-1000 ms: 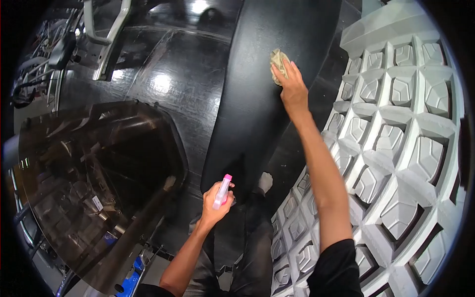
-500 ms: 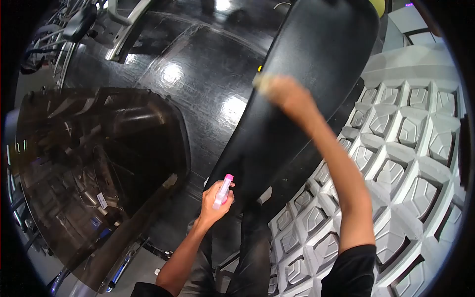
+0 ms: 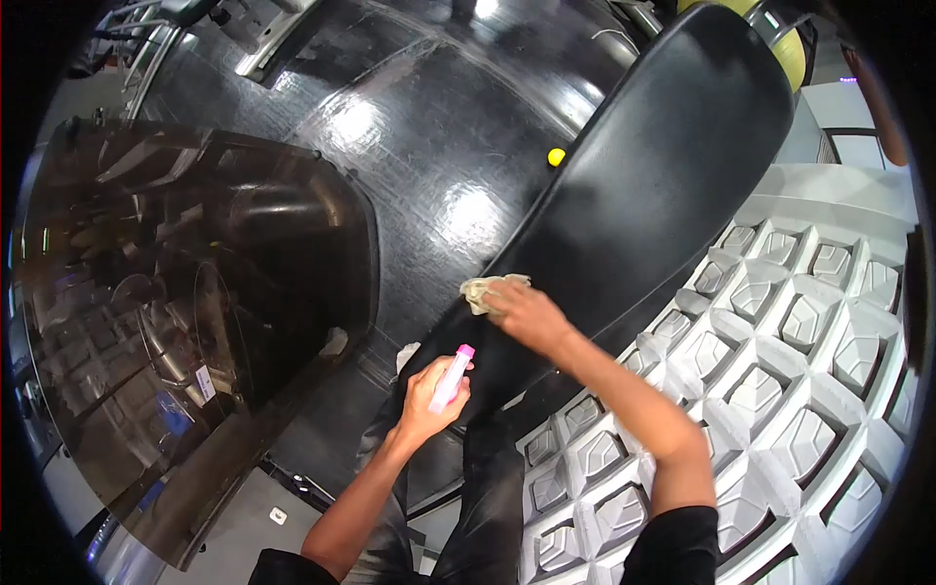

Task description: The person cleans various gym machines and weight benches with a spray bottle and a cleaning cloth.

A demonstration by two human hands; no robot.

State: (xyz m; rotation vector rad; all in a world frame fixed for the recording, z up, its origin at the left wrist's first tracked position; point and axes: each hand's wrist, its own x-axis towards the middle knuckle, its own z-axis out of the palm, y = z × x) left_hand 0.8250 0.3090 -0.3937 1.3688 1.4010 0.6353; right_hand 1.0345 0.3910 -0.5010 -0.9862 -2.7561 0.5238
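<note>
My right hand [image 3: 531, 320] presses a crumpled pale cloth [image 3: 478, 292] against the left edge of a long black padded bench [image 3: 663, 166]. Its fingers are closed over the cloth, which sticks out to the left. Lower down, my left hand [image 3: 429, 398] is wrapped round a small clear bottle with a pink top [image 3: 451, 378], held upright above the near end of the bench. The palm side of the left hand hides part of the bottle.
A dark translucent panel [image 3: 205, 322] stands on the left. White moulded wall blocks [image 3: 760, 390] run along the right. A yellow ball [image 3: 556, 156] lies beside the bench on the shiny black floor [image 3: 409, 195]. Metal gym equipment [image 3: 278, 39] is at the upper left.
My right hand has drawn the cloth along the bench edge toward me, from farther up to nearer my left hand. My left hand still holds the bottle, shifted slightly right.
</note>
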